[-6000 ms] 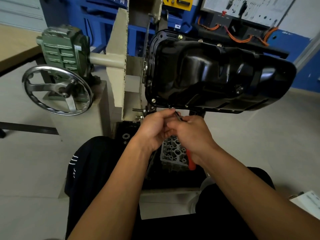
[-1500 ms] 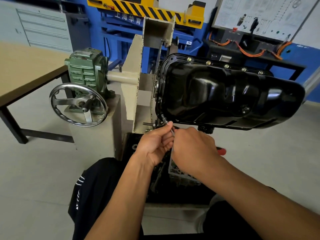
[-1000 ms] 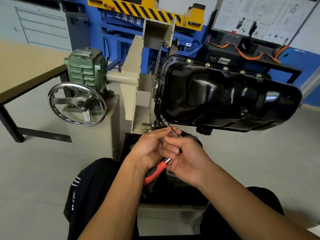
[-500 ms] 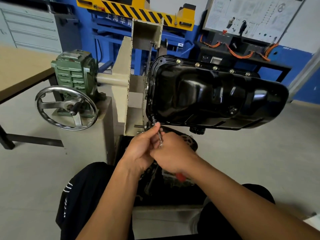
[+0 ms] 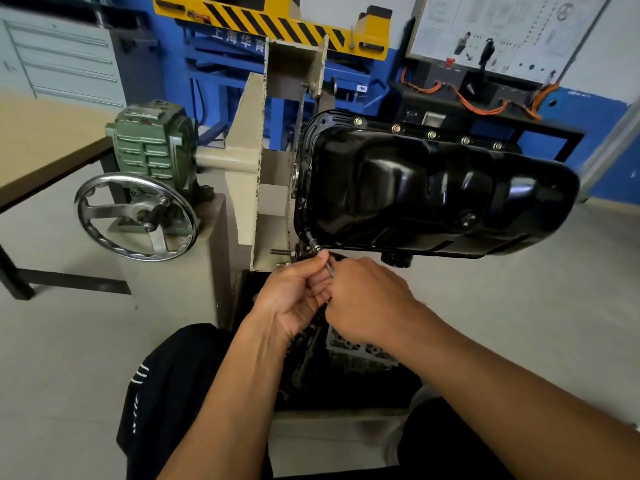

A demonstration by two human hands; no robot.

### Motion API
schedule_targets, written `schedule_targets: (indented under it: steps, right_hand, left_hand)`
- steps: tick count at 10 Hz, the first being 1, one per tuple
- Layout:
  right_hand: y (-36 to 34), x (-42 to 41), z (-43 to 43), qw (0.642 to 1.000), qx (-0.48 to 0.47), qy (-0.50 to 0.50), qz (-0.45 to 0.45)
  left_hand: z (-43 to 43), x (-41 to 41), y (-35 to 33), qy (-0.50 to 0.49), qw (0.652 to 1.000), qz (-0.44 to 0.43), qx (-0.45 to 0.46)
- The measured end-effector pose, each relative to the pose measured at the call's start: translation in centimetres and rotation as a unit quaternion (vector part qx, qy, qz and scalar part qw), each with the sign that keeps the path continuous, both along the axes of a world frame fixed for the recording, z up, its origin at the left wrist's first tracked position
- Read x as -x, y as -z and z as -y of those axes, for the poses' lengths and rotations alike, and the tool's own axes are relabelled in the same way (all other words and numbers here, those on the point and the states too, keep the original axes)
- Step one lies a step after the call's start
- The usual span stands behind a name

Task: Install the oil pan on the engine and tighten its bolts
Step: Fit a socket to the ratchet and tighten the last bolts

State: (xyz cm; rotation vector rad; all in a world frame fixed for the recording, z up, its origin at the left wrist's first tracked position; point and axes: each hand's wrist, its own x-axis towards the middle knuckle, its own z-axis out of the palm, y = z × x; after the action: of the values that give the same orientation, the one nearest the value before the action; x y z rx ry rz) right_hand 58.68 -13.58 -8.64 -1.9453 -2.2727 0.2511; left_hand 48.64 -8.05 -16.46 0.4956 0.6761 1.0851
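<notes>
Left hand [image 5: 298, 296]: fingers [image 5: 320, 263] curled, the thumb and fingertips pinched on the thin metal shaft of a socket driver [image 5: 316, 247] just below its tip. Right hand [image 5: 367, 303]: seen from the back, closed in a fist about the lower part of the same driver, its knuckles touching the left hand; the handle was hidden inside the grip. Driver: tilted up and to the left, its socket end seated on a bolt at the lower left corner of the oil pan's flange. Oil pan [image 5: 433, 188]: glossy black, on the engine held on the stand, turned so that its deep side faced the camera, directly above both hands. Flange bolts [image 5: 396, 128]: a row of brass-coloured heads in place along the upper edge. Drain plug [image 5: 467, 218]: on the pan's lower right face. Engine stand [image 5: 249, 161]: beige, chipped paint, just left of the pan. Gearbox [image 5: 152, 147]: green, joined to the stand by a beige shaft. Handwheel [image 5: 136, 216]: polished metal, in front of the gearbox. Grey metal casting [image 5: 360, 348]: below the right hand, partly hidden. Bench [image 5: 41, 140]: wooden top, dark legs, far left. Drawer cabinet [image 5: 59, 53]: grey, behind the bench. Yellow-and-black striped beam [image 5: 277, 19]: behind the stand. Wiring panel [image 5: 502, 29]: white, upper right, with orange cables below it.
</notes>
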Motion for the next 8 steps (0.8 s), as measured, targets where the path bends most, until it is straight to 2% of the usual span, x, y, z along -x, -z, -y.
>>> schedule_targets:
  steps: [1,2,3,4,5,6,7,8]
  right_hand:
    - [-0.1,0.4,0.3,0.995,-0.073,-0.015,0.073]
    - [0.3,0.8,-0.1,0.999,-0.042,-0.009,-0.024]
    - [0.8,1.0,-0.6,0.895,0.155,0.082,-0.41]
    - [1.3,1.5,-0.7,0.569,0.279,0.17,-0.755]
    - [1.4,1.5,-0.6,0.601,0.251,0.162,-0.741]
    - [0.9,0.4,-0.1,0.959,0.103,0.055,-0.259]
    - [0.4,-0.2,0.2,0.985,-0.102,-0.023,0.138]
    - [0.2,0.2,0.2,0.971,-0.142,-0.06,0.18]
  left_hand:
    - [-0.1,-0.1,0.0,-0.006,1.0,-0.027,-0.006]
    - [-0.5,0.1,0.4,-0.005,1.0,0.0,0.008]
    - [-0.6,0.3,0.6,0.023,0.998,0.052,0.026]
    - [-0.7,0.6,0.7,0.044,0.998,0.039,0.005]
    - [-0.7,0.5,0.5,0.034,0.999,0.031,0.016]
    - [-0.8,-0.2,0.3,-0.007,0.999,0.031,0.021]
    - [-0.6,-0.9,-0.2,-0.031,0.999,-0.029,0.006]
    - [-0.6,-0.9,-0.4,-0.02,0.999,-0.036,0.018]
